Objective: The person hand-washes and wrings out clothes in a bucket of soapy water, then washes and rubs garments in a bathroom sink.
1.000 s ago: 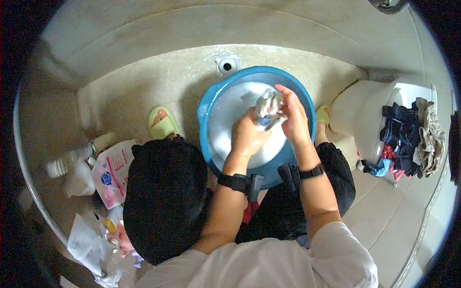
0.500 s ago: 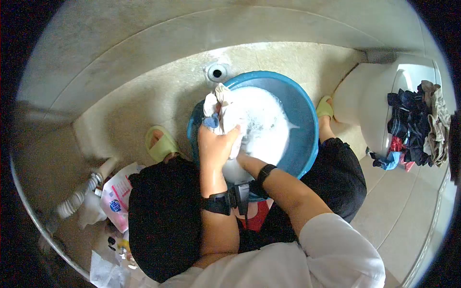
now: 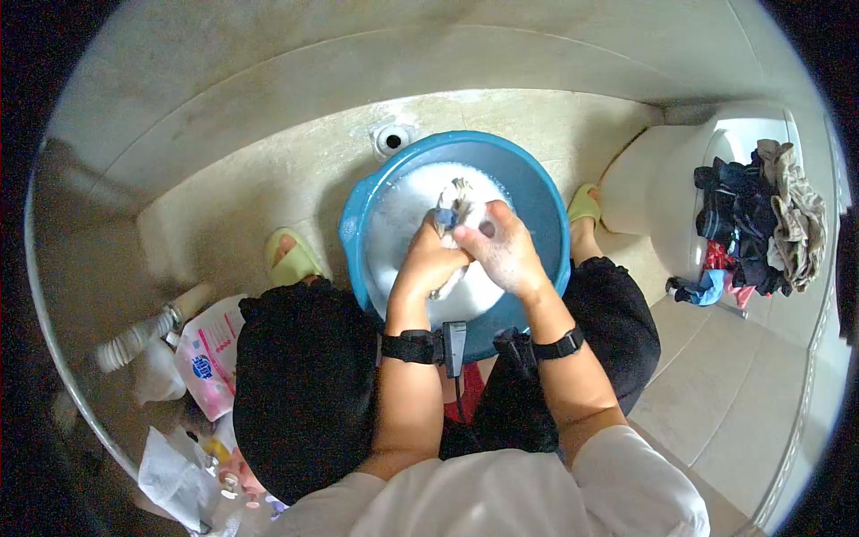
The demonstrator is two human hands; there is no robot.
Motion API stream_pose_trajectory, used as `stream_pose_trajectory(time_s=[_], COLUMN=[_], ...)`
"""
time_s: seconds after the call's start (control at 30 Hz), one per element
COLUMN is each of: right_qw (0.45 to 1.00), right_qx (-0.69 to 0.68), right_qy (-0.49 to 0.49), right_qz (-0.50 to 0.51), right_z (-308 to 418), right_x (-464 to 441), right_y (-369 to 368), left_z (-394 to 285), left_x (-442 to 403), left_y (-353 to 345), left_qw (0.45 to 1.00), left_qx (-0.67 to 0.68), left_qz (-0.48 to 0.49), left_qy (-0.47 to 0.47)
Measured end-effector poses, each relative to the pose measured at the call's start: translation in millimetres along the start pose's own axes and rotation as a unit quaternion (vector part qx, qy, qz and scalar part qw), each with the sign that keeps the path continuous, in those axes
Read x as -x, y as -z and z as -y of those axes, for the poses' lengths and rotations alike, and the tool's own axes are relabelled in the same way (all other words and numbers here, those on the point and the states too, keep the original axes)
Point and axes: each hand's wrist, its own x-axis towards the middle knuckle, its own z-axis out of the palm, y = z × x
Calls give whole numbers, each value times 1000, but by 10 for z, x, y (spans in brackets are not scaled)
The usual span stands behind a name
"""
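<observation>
Between my hands is a bunched wet cloth [image 3: 459, 197], whitish with a blue patch, possibly a sock. My left hand [image 3: 431, 261] is closed around its lower part, and an end pokes out below the fingers. Foam coats my right hand [image 3: 503, 251], whose thumb and fingers are closed on the cloth's right side. Both hands are above a blue plastic basin [image 3: 548, 192] holding white soapy water [image 3: 394, 224]. Parts of the cloth are hidden by my fingers.
A floor drain [image 3: 392, 139] lies just beyond the basin. Dark and beige clothes [image 3: 752, 219] are piled on a white fixture [image 3: 658, 174] at right. To the left are a corrugated hose [image 3: 134, 347], a pink-and-white detergent bag [image 3: 208, 358] and crumpled white plastic [image 3: 174, 479].
My right hand has come up out of the suds and now grips the cloth beside my left hand. The cloth and left hand have shifted right, over the basin's middle.
</observation>
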Motion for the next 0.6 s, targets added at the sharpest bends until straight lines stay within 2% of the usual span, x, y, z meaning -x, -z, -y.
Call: stream_pose_trajectory(time_s=[0.07, 0.1, 0.13, 0.17, 0.2, 0.27, 0.47, 0.6], right_qw=[1000, 984, 941, 901, 900, 827, 841, 850], right_qx=[-14, -174, -330, -428, -428, -553, -537, -514], right_qy=[-9, -39, -69, -67, -70, -80, -63, -58], right_qz=[-8, 10, 28, 30, 30, 66, -25, -98], right_z=[-175, -227, -268, -298, -285, -259, -274, -300], right_x=[-19, -2, 22, 67, 90, 108, 64, 0], right_y=[8, 46, 73, 83, 104, 163, 149, 123], left_z=[-194, -234, -227, -214, -199, -126, -51, -182], left_x=[104, 146, 151, 162, 178, 152, 106, 167], left_y=[-69, -45, -35, -31, -31, -61, -115, -95], left_qw=[998, 988, 988, 975, 957, 949, 955, 980], left_qx=[56, 135, 135, 207, 278, 297, 286, 186], left_qz=[24, 57, 55, 54, 53, 56, -10, 45], left_qy=[0, 48, 48, 58, 69, 84, 74, 56])
